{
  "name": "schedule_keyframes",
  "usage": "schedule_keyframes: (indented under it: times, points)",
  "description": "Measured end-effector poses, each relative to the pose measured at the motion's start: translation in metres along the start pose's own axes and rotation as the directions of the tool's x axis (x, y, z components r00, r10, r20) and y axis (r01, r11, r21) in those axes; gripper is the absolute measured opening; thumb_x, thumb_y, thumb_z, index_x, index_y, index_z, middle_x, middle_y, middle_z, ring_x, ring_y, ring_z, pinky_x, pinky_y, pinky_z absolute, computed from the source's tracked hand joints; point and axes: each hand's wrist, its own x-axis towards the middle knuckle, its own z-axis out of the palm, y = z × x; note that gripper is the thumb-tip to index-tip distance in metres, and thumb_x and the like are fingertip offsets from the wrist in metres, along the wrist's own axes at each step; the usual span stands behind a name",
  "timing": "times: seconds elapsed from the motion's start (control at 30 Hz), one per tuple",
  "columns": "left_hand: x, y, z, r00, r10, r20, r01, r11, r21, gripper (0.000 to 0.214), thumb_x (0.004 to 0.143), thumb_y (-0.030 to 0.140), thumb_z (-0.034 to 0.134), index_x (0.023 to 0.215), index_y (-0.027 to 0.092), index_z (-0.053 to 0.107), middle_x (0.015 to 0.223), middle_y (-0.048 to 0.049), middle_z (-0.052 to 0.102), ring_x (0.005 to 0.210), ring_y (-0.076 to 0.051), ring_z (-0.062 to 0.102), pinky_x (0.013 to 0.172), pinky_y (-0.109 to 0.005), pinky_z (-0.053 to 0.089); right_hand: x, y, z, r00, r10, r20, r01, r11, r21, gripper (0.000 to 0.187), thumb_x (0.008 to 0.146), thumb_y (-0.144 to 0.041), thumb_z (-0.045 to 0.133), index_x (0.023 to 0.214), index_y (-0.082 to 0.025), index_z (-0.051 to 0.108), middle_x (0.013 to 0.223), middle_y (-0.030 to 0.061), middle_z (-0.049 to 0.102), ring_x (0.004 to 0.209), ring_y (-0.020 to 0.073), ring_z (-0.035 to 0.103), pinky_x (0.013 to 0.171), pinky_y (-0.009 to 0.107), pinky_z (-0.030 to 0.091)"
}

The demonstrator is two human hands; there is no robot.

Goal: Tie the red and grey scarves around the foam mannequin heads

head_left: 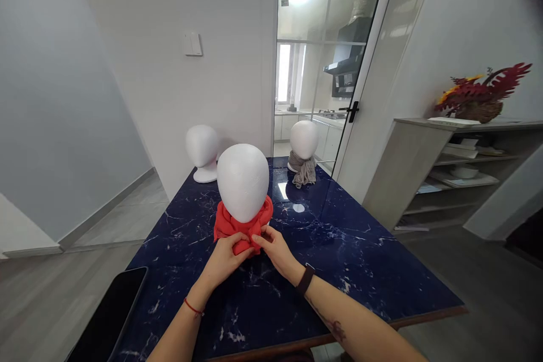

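Note:
A white foam mannequin head (243, 181) stands upright on the table in front of me, with a red scarf (226, 225) wrapped around its neck. At the front of the neck, my left hand (224, 258) is closed on the scarf, thumb and fingers pinching the cloth. Close beside it, my right hand (275, 248) also pinches the red fabric from the right side. Both hands nearly meet at the gathered front of the scarf. The head's base is hidden behind the scarf and hands.
A bare white mannequin head (202, 147) stands at the back left. Another head (304, 139) at the back right wears a grey-brown scarf (304, 172). A black phone (111, 314) lies at the left edge of the dark blue marbled table (339, 249). Shelves (449, 175) stand right.

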Motion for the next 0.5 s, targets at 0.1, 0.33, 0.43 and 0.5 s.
schedule_keyframes:
  times: [0.1,0.33,0.43,0.5]
  points:
    - [0.0,-0.001,0.004,1.0,0.023,-0.017,-0.023,0.999,0.024,0.025,0.083,0.035,0.049,0.083,0.018,0.067,0.08,-0.0029,0.07,0.07,-0.016,0.061,0.071,-0.026,0.045,0.004,0.006,0.002,0.995,0.093,-0.034,-0.083,0.971,0.226,0.023,0.06,-0.019,0.075,0.076,-0.016,0.059,0.074,-0.0015,0.06,0.066,0.0114,0.054,0.067,0.027,0.042]
    - [0.001,-0.009,0.01,0.99,-0.062,-0.123,0.071,0.995,0.069,0.04,0.086,0.041,0.041,0.106,0.014,0.063,0.075,-0.0041,0.068,0.063,-0.016,0.058,0.067,-0.028,0.044,0.006,0.001,0.004,0.987,0.156,-0.034,-0.129,0.903,0.409,0.036,0.053,-0.005,0.062,0.086,-0.018,0.058,0.08,-0.0019,0.063,0.071,0.0114,0.056,0.067,0.025,0.042]
    - [0.003,-0.013,0.015,0.989,-0.115,-0.094,0.114,0.993,-0.017,0.046,0.087,0.049,0.037,0.089,0.014,0.066,0.063,-0.0012,0.062,0.054,-0.014,0.052,0.056,-0.025,0.041,0.005,-0.001,0.004,0.988,0.15,-0.021,-0.129,0.903,0.41,0.035,0.052,-0.004,0.056,0.083,-0.02,0.055,0.073,-0.0044,0.06,0.064,0.0108,0.053,0.061,0.024,0.041]
    - [0.003,-0.015,0.018,0.984,-0.154,-0.092,0.145,0.985,-0.097,0.05,0.086,0.054,0.035,0.08,0.014,0.064,0.052,0.0026,0.051,0.046,-0.012,0.044,0.048,-0.023,0.035,0.005,0.0,0.004,0.99,0.137,-0.012,-0.123,0.919,0.374,0.035,0.052,-0.005,0.053,0.083,-0.021,0.053,0.071,-0.005,0.059,0.06,0.0109,0.051,0.057,0.024,0.04]
